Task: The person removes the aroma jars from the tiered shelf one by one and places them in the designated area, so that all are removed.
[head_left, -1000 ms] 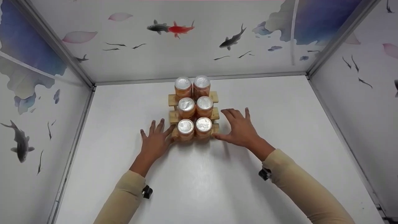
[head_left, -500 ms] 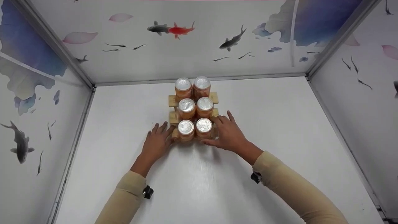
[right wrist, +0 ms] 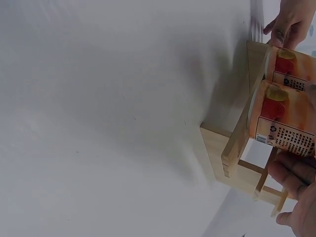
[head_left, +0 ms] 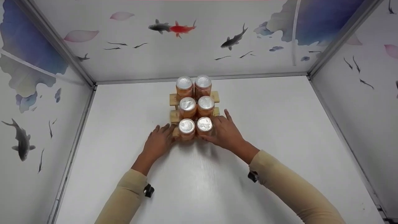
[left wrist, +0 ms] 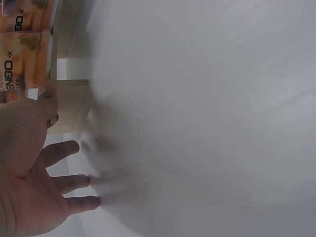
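A stepped wooden rack [head_left: 174, 115] holds several orange-labelled cans with silvery lids, in pairs on three levels. My right hand [head_left: 228, 132] grips the front right can [head_left: 205, 124], thumb across its near side and fingers along its right side. In the right wrist view this can [right wrist: 282, 116] stands upright on the front board. My left hand [head_left: 158, 141] holds the left end of the front board, beside the front left can [head_left: 187, 126]. Its thumb and one finger are at the board end in the left wrist view, the other fingers spread by the table.
The rack stands toward the back of a white table [head_left: 186, 186]. Behind it rises a wall [head_left: 199, 56] painted with fish and petals, with more painted panels at the left and right.
My right hand has moved left from beside the rack and closed round the front right can. My left hand's fingers have drawn in a little at the board end.
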Motion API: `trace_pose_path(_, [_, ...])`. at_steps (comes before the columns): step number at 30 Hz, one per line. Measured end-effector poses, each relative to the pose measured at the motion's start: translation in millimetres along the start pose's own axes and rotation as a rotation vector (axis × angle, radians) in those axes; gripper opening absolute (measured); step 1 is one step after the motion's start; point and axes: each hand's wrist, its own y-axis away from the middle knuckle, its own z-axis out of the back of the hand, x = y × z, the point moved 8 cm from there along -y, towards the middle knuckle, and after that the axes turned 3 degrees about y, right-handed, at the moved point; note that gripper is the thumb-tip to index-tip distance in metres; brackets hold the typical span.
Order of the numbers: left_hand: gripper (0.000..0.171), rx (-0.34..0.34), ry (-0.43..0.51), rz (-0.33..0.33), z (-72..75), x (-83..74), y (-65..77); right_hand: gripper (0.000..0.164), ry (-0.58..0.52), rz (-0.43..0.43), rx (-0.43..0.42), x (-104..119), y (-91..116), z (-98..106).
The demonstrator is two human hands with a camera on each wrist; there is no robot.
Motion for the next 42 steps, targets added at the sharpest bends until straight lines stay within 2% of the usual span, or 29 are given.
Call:
trace_pose_path(6, [0.058, 0.01, -0.009, -0.003, 1.7, -0.5, 0.4, 0.076, -0.067, 0.017, -0.005, 1, -2, 0])
trace_pose_path(17, [0.054, 0.045, 0.0, 0.019, -0.1, 0.0, 0.9, 0.071, -0.048, 0.078, -0.133, -12, 10, 12])
trace_pose_path(22, [0.053, 0.05, 0.02, 0.034, -0.1, 0.3, -0.5, 0.07, -0.03, 0.026, -0.109, -28, 15, 19])
trace_pose_path(32, [0.06, 0.035, 0.011, 0.02, 0.0, -0.5, -0.7, 0.069, -0.019, -0.053, -0.097, -59, 26, 34])
trace_pose_path(42, [0.058, 0.034, 0.02, 0.021, 1.4, -1.8, -0.6, 0.069, -0.028, -0.137, -0.126, -91, 28, 44])
